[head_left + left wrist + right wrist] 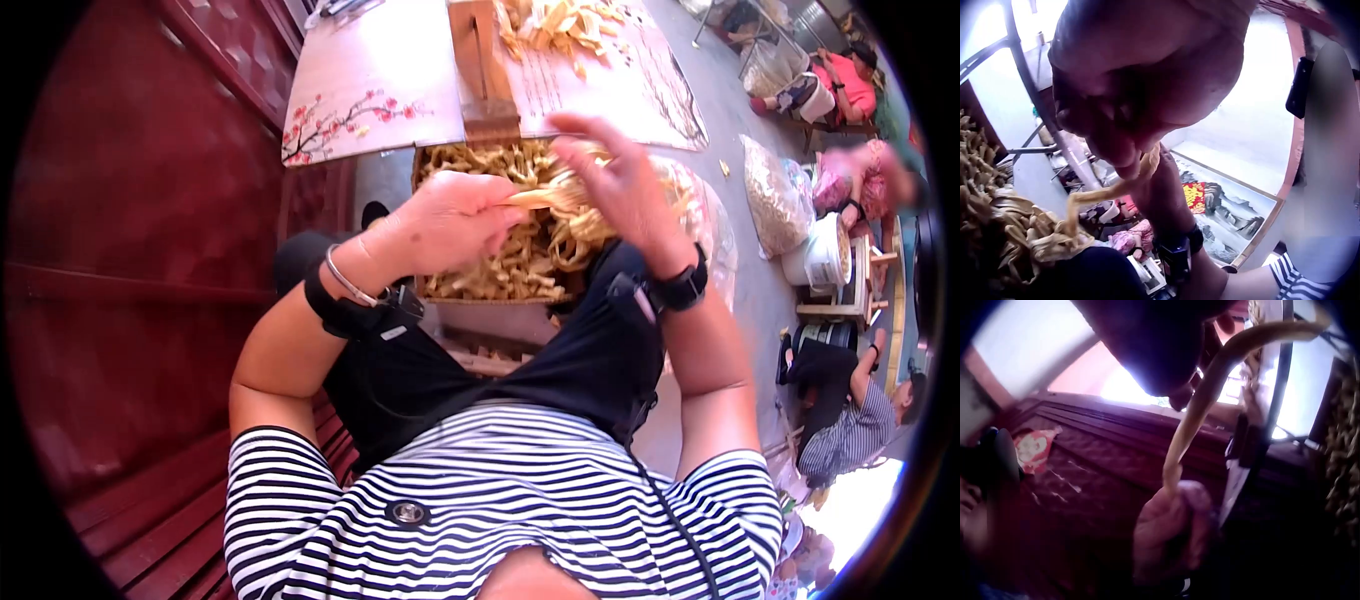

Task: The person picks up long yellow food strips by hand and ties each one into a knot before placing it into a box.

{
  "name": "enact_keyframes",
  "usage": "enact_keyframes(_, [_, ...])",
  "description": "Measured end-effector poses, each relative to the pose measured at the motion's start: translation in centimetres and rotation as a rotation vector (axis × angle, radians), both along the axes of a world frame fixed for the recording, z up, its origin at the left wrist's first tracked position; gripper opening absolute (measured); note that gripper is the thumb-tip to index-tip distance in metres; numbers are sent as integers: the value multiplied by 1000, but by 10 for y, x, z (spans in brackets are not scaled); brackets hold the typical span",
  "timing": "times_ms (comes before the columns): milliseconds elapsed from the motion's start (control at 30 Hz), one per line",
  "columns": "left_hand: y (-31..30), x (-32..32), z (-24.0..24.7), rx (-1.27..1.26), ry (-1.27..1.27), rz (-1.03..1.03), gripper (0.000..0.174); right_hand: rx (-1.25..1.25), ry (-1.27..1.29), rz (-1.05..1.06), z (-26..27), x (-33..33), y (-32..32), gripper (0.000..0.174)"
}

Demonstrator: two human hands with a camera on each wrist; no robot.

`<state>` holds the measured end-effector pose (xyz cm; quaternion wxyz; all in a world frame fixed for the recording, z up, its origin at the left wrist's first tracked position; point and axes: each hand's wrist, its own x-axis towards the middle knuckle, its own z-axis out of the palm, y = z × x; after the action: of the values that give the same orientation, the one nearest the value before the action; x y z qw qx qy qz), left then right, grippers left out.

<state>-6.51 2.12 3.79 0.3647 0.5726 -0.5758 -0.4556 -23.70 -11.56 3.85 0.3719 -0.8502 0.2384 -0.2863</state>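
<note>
My left hand (450,222) pinches one end of a long, pale yellow strip (535,199) between thumb and fingers. In the right wrist view the strip (1200,406) rises in a curve from the fist of that left hand (1172,531). My right hand (625,185) is held just beyond the strip, fingers extended and blurred. The left wrist view shows the strip (1107,194) dangling below the left hand (1147,69), with the right hand (1163,187) behind it. Beneath both hands lies a heap of similar strips (465,270) in a box (500,300) between the knees.
A board with painted blossoms (390,90) stands beyond the box, carrying a wooden upright (480,60) and a pile of pale pieces (570,28). Filled plastic bags (770,200) and a white bucket (820,250) are at the right, near several seated people. A dark red panelled wall (120,200) borders the left.
</note>
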Motion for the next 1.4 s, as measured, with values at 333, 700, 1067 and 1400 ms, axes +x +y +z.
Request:
enact_keyframes(333, [-38, 50, 26, -121, 144, 20, 22, 314, -184, 218, 17, 50, -18, 15])
enact_keyframes(700, [-75, 52, -5, 187, 682, 190, 23, 63, -260, 416, 13, 74, -50, 16])
enact_keyframes(1067, [-47, 57, 25, -697, -455, 39, 32, 657, -88, 525, -17, 81, -42, 35])
enact_keyframes(1400, [-50, 55, 0, -1108, -704, 368, 26, 1234, -94, 176, -9, 82, -14, 10])
